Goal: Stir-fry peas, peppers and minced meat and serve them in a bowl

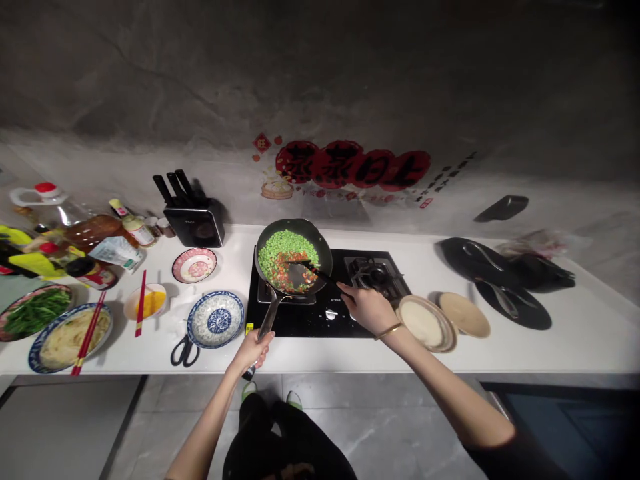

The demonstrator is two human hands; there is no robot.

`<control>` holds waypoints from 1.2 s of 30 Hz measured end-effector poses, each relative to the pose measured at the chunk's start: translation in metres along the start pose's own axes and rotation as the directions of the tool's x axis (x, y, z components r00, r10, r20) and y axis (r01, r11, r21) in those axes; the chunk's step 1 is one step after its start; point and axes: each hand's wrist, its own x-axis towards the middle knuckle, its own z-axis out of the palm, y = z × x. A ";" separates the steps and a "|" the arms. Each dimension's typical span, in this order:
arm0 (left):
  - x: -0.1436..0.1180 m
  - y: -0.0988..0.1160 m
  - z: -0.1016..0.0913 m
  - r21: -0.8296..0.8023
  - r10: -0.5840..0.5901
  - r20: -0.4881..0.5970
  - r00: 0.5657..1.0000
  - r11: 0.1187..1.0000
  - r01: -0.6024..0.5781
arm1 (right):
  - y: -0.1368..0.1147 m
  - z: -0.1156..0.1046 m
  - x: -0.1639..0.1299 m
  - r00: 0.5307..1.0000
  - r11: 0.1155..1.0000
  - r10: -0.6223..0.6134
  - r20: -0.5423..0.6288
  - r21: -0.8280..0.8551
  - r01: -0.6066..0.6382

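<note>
A dark frying pan [320,243] sits on the left burner of a black gas hob [300,320]. It is full of chopped green, red and orange vegetables [281,257]. My left hand [253,350] grips the end of the pan's metal handle at the counter's front edge. My right hand [367,307] holds a black spatula [307,268] whose blade rests among the vegetables at the pan's right side. A gold bangle circles my right wrist.
Left of the hob lie a blue patterned bowl [216,320], scissors [184,351], a pink plate [194,265], a knife block [193,223], bottles, and plates of food with red chopsticks [87,333]. Two tan plates [445,320] and dark pan lids [505,293] lie to the right.
</note>
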 end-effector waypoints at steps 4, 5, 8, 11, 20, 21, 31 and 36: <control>0.000 0.001 0.000 0.005 0.011 0.005 1.000 1.000 -0.011 | -0.010 0.008 0.002 0.997 0.997 -0.076 -0.021 -0.011 0.075; 0.000 0.002 0.000 0.006 0.011 0.004 1.000 1.000 -0.011 | -0.008 0.007 0.001 0.995 0.995 -0.097 -0.012 -0.028 0.097; 0.000 0.002 -0.001 0.010 0.007 0.000 1.000 1.000 -0.007 | 0.008 -0.006 -0.007 0.996 0.992 -0.089 0.023 -0.089 0.091; 0.000 0.001 -0.001 0.013 0.015 -0.007 1.000 1.000 -0.015 | 0.027 -0.023 -0.014 0.998 0.992 -0.015 0.069 -0.127 0.024; 0.000 0.002 0.000 0.018 -0.004 -0.013 1.000 1.000 0.004 | 0.009 -0.014 -0.012 0.996 0.996 -0.063 0.056 -0.066 0.067; 0.000 0.002 0.000 0.019 -0.003 -0.013 1.000 1.000 0.004 | 0.004 -0.009 -0.008 0.999 0.997 -0.050 0.014 -0.063 0.051; 0.001 -0.001 -0.001 0.009 0.016 -0.005 1.000 1.000 -0.016 | 0.026 -0.031 0.007 0.992 1.000 0.003 0.126 0.007 -0.004; 0.001 -0.001 0.001 0.016 0.020 -0.012 1.000 1.000 -0.019 | 0.039 -0.049 0.003 0.978 0.994 -0.004 0.210 -0.108 0.027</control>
